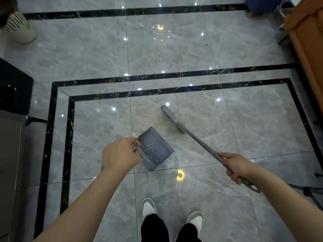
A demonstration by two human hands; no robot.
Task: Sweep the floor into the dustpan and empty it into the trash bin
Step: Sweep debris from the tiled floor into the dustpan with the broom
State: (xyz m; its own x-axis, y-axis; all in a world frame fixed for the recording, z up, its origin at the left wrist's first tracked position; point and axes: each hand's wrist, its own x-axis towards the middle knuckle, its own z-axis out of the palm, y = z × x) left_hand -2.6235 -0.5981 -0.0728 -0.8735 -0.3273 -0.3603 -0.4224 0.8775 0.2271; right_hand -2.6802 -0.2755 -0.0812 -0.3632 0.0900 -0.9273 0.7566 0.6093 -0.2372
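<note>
A grey dustpan (153, 147) rests on the glossy marble floor in front of my feet, its mouth facing right toward the broom, with pale scraps inside near its comb teeth. My left hand (120, 154) grips the dustpan's handle at its left end. A grey broom (172, 120) stands with its bristle head on the floor, up and to the right of the pan and apart from it. Its long handle (204, 145) slants down to my right hand (236, 167), which is closed around it near the end. A few dark specks (206, 44) lie on the tiles farther ahead.
A white slotted bin (19, 28) stands at the far left. Dark furniture (14, 88) and a grey cabinet (8, 163) line the left side. An orange-brown piece of furniture (307, 49) fills the right edge, with a blue object (260, 6) at the top right. My shoes (148, 206) are below.
</note>
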